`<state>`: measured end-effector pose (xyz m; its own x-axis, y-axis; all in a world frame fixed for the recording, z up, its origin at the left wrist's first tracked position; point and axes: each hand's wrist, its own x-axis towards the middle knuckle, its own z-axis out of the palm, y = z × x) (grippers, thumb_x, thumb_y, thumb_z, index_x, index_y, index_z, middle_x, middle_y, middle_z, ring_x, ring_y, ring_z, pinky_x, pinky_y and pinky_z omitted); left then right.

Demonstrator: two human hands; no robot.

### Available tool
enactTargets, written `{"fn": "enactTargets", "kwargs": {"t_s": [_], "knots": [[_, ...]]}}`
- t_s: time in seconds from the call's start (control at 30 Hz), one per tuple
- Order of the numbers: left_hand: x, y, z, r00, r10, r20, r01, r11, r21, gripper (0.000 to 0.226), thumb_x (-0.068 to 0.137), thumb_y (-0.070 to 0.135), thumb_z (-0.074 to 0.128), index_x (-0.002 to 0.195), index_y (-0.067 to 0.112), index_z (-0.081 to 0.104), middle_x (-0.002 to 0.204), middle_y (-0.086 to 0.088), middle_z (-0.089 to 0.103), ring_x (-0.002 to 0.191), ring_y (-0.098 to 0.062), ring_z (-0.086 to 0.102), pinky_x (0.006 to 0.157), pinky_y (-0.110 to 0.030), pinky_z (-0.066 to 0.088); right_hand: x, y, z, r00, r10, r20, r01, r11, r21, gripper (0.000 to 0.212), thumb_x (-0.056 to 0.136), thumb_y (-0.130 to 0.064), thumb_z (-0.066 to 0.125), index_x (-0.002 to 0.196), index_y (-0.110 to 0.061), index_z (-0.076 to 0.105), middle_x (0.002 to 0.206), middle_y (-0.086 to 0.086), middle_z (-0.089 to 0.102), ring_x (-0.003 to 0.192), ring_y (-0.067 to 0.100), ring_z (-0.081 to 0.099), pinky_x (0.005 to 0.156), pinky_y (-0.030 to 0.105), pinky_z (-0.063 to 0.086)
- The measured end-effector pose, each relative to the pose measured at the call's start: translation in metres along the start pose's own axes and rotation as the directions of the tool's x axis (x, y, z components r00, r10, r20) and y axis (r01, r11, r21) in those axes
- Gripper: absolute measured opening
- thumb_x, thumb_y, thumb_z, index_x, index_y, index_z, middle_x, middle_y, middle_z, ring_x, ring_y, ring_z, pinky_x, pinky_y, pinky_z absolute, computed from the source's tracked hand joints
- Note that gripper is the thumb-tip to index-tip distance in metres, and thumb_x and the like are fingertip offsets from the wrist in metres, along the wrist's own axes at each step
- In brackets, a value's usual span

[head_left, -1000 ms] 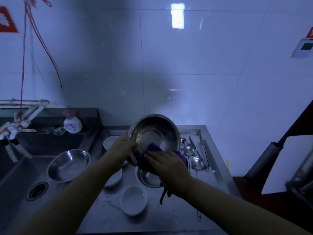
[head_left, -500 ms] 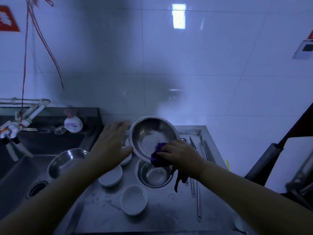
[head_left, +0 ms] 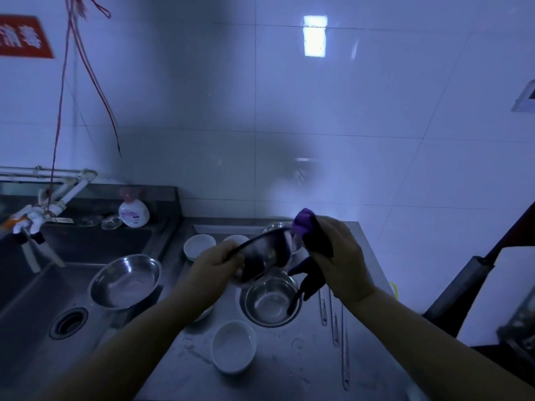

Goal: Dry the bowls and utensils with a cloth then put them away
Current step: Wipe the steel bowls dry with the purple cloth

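Drying first steel bowl (head_left: 265, 257): left hand (head_left: 215, 266) grips its rim, right hand (head_left: 337, 256) clutches purple cloth (head_left: 304, 227); other bowls, utensils (head_left: 333, 316) remain on surface (head_left: 289, 371), nothing visibly stowed.

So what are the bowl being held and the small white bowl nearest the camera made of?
The held bowl looks like thin polished metal, probably stainless steel: grey, with mirror-like reflections. The small white bowl on the counter seems to be ceramic or possibly melamine: opaque white with a thick rim and a dull sheen.
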<state>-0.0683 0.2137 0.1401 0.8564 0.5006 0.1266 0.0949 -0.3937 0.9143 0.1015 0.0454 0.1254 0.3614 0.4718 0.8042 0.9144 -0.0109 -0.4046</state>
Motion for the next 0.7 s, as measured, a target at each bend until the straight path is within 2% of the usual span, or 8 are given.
{"fn": "enactTargets", "kwargs": {"t_s": [0.1, 0.17, 0.23, 0.27, 0.4, 0.5, 0.6, 0.7], "knots": [[-0.003, 0.011, 0.017, 0.984, -0.18, 0.006, 0.172, 0.925, -0.339, 0.015, 0.095, 0.007, 0.047, 0.089, 0.011, 0.061, 0.073, -0.008, 0.065, 0.064, -0.015, 0.062, 0.056, -0.022, 0.051, 0.002, -0.01, 0.01, 0.995, 0.087, 0.046, -0.083, 0.994, -0.073, 0.057, 0.085, -0.037, 0.063, 0.126, 0.0, 0.054, 0.122, 0.016, 0.057, 0.115, 0.015, 0.045, 0.104, 0.012, 0.029], [-0.008, 0.02, 0.03, 0.968, -0.249, 0.036, 0.232, 0.832, -0.504, 0.016, 0.095, 0.014, 0.046, 0.097, 0.009, 0.061, 0.079, -0.014, 0.07, 0.066, -0.021, 0.067, 0.056, -0.029, 0.054, -0.001, -0.018, 0.02, 0.992, 0.077, 0.098, -0.065, 0.991, -0.119, 0.07, 0.091, -0.059, 0.042, 0.132, -0.003, 0.049, 0.131, 0.017, 0.051, 0.122, 0.018, 0.04, 0.106, 0.024, 0.031], [-0.011, 0.029, 0.038, 0.952, -0.303, 0.046, 0.27, 0.759, -0.593, 0.025, 0.094, 0.026, 0.045, 0.098, 0.01, 0.064, 0.084, -0.01, 0.073, 0.071, -0.019, 0.07, 0.058, -0.031, 0.054, -0.002, -0.023, 0.025, 0.997, 0.054, 0.06, -0.044, 0.987, -0.154, 0.075, 0.093, -0.063, 0.02, 0.132, -0.006, 0.05, 0.134, 0.018, 0.049, 0.123, 0.026, 0.042, 0.102, 0.036, 0.036], [-0.01, 0.034, 0.04, 0.947, -0.317, 0.053, 0.277, 0.725, -0.631, 0.032, 0.095, 0.031, 0.042, 0.098, 0.009, 0.064, 0.085, -0.01, 0.074, 0.073, -0.021, 0.07, 0.059, -0.03, 0.054, -0.002, -0.026, 0.027, 0.999, 0.019, 0.031, -0.013, 0.982, -0.191, 0.071, 0.095, -0.06, 0.017, 0.132, -0.008, 0.05, 0.134, 0.017, 0.05, 0.123, 0.028, 0.044, 0.101, 0.039, 0.037], [-0.003, 0.05, 0.039, 0.943, -0.333, 0.023, 0.251, 0.662, -0.706, 0.051, 0.097, 0.044, 0.028, 0.101, 0.003, 0.059, 0.089, -0.021, 0.065, 0.085, -0.029, 0.062, 0.063, -0.032, 0.053, -0.007, -0.038, 0.036, 0.975, -0.222, 0.013, 0.21, 0.902, -0.378, 0.04, 0.099, -0.044, 0.033, 0.125, -0.02, 0.051, 0.132, 0.01, 0.053, 0.121, 0.028, 0.044, 0.098, 0.043, 0.035], [-0.004, 0.053, 0.039, 0.94, -0.341, 0.002, 0.24, 0.66, -0.712, 0.062, 0.098, 0.048, 0.023, 0.107, 0.0, 0.061, 0.097, -0.023, 0.069, 0.09, -0.028, 0.067, 0.069, -0.034, 0.053, -0.015, -0.044, 0.041, 0.933, -0.359, 0.013, 0.321, 0.817, -0.478, 0.031, 0.098, -0.043, 0.041, 0.121, -0.025, 0.052, 0.129, 0.004, 0.05, 0.119, 0.026, 0.044, 0.098, 0.039, 0.031], [-0.006, 0.053, 0.041, 0.937, -0.346, -0.039, 0.211, 0.654, -0.726, 0.052, 0.097, 0.048, 0.029, 0.098, 0.01, 0.065, 0.086, -0.013, 0.073, 0.077, -0.021, 0.071, 0.054, -0.029, 0.055, -0.007, -0.046, 0.041, 0.939, -0.344, -0.007, 0.303, 0.836, -0.458, 0.029, 0.093, -0.043, 0.049, 0.116, -0.025, 0.057, 0.124, 0.007, 0.06, 0.119, 0.027, 0.046, 0.097, 0.039, 0.033], [-0.006, 0.05, 0.04, 0.923, -0.375, -0.085, 0.191, 0.64, -0.744, 0.044, 0.095, 0.05, 0.034, 0.095, 0.019, 0.066, 0.089, -0.01, 0.074, 0.084, -0.026, 0.07, 0.067, -0.038, 0.057, 0.01, -0.054, 0.043, 0.988, -0.144, -0.048, 0.12, 0.932, -0.341, 0.03, 0.093, -0.04, 0.048, 0.111, -0.021, 0.063, 0.119, 0.007, 0.063, 0.115, 0.026, 0.051, 0.095, 0.04, 0.037]]}}
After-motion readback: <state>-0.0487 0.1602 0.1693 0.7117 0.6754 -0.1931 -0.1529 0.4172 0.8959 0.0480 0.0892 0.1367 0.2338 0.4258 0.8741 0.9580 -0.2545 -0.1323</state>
